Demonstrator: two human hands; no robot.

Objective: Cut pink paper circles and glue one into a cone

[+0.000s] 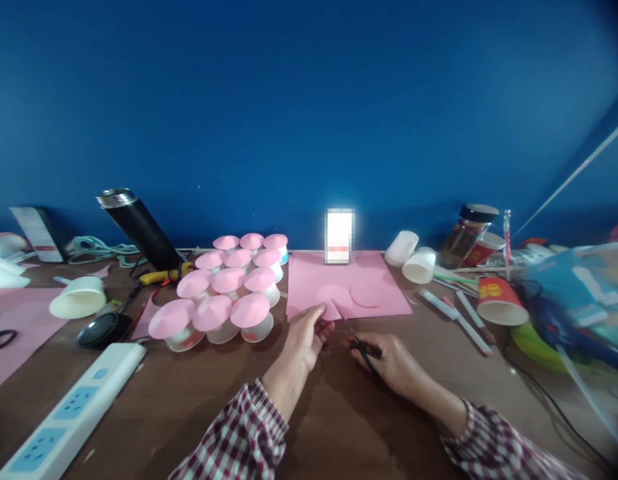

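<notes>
My left hand [307, 337] pinches the lower edge of a pink paper piece [333, 293], which lies over a larger pink sheet [389, 280]. Black scissors [359, 345] are in my right hand [389, 360], its fingers wrapped round the handles. Their blades point up and left, touching or close to the pink piece; whether they grip the paper is unclear. Left of the sheet, several paper cups [257, 329] stand in rows, each with a shallow pink paper cone [250, 310] on top.
A power strip [73, 413], a black flask [143, 230] and a pale cup [79, 298] are on the left. White cups [419, 265], markers [456, 320], a red cup [501, 301] and a jar [469, 233] lie or stand right. A lit phone [339, 237] leans against the wall.
</notes>
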